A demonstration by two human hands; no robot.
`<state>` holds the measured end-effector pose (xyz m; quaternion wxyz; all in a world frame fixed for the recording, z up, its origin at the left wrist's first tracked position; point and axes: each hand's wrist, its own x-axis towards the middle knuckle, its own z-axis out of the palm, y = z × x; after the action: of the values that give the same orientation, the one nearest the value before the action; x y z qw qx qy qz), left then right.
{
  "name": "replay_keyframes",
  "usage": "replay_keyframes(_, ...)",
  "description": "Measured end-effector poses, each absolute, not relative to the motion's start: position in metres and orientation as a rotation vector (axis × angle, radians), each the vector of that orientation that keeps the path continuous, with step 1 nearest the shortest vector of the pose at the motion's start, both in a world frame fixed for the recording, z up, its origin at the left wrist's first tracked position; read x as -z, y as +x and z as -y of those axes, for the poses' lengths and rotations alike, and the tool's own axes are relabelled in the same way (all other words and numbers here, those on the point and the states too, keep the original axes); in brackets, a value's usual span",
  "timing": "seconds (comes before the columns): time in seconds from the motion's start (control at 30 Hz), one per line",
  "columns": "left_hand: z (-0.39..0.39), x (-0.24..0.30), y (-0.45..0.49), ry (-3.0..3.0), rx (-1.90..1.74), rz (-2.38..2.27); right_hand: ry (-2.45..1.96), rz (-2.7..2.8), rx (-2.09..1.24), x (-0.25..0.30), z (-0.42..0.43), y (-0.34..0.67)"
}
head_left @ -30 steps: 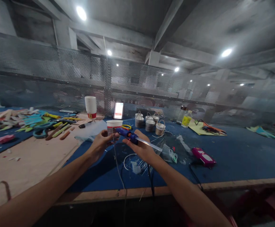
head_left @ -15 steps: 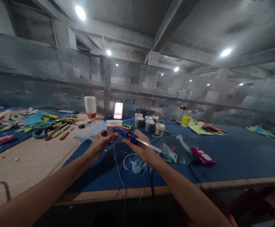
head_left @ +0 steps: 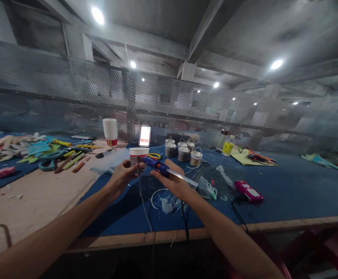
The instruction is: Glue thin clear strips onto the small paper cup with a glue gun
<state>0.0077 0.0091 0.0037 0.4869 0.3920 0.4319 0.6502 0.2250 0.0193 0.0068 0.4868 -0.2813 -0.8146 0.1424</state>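
My left hand (head_left: pixel 123 175) is closed round a white paper cup (head_left: pixel 138 154), held above the blue table (head_left: pixel 288 193). My right hand (head_left: pixel 173 181) grips a blue glue gun (head_left: pixel 158 165) with a clear glue stick (head_left: pixel 183 178) sticking out behind. The gun's nozzle points at the cup's side. A thin string hangs down from the cup, and the gun's black cord drops over the table's front edge.
Three small lidded cups with handles (head_left: pixel 183 151) stand behind my hands. A stack of white cups (head_left: pixel 110 131), scissors and coloured foam strips (head_left: pixel 55 155) lie left. A pink tool (head_left: pixel 248 191), two bottles (head_left: pixel 226 142) and yellow paper (head_left: pixel 250 157) lie right. A perforated metal screen runs along the back.
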Motion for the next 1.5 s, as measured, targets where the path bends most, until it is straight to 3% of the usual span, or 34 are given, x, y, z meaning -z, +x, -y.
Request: replay_keyframes(1.5,-0.0150,0.0020,-0.0008,0.976,-1.540,-1.006,-0.728,1.911,-0.418,-0.0115,-0.0167,0.2257)
